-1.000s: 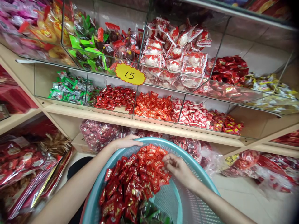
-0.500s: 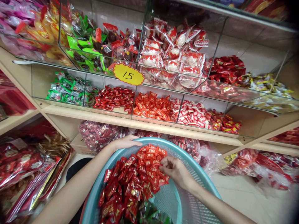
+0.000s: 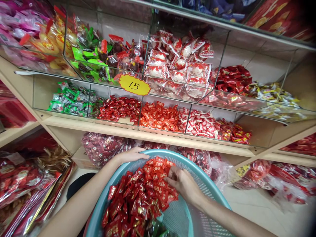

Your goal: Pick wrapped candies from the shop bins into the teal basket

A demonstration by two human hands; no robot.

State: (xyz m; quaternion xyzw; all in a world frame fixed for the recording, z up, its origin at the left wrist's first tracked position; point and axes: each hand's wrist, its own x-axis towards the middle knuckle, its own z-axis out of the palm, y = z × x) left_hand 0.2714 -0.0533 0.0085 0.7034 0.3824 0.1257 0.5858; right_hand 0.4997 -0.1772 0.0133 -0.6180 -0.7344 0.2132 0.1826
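A teal plastic mesh basket (image 3: pixel 209 184) is tilted in front of me, its floor partly covered by wrapped candies. My left hand (image 3: pixel 132 155) grips its far left rim, the thumb side lying over the edge. Orange-red candies with pale lettering (image 3: pixel 158 177) lie at the far side of the pile. Darker red shiny candies (image 3: pixel 135 204) spread nearer, and some green-wrapped ones (image 3: pixel 158 228) show at the bottom edge. My right hand (image 3: pixel 184 184) is inside the basket, fingers curled together at the right edge of the orange-red candies. Whatever sits between its fingertips is hidden.
A wooden shelf (image 3: pixel 108 126) with clear-walled compartments of candies spans the view ahead. A yellow tag (image 3: pixel 134 84) marked 15 hangs on it. Bagged candies (image 3: pixel 103 148) lie beneath the shelf, with more bags (image 3: pixel 271 177) on the floor right and packages (image 3: pixel 22 174) left.
My right hand has moved slightly left over the orange-red candies, its fingers more curled. My left hand stays on the rim. The view has shifted a little.
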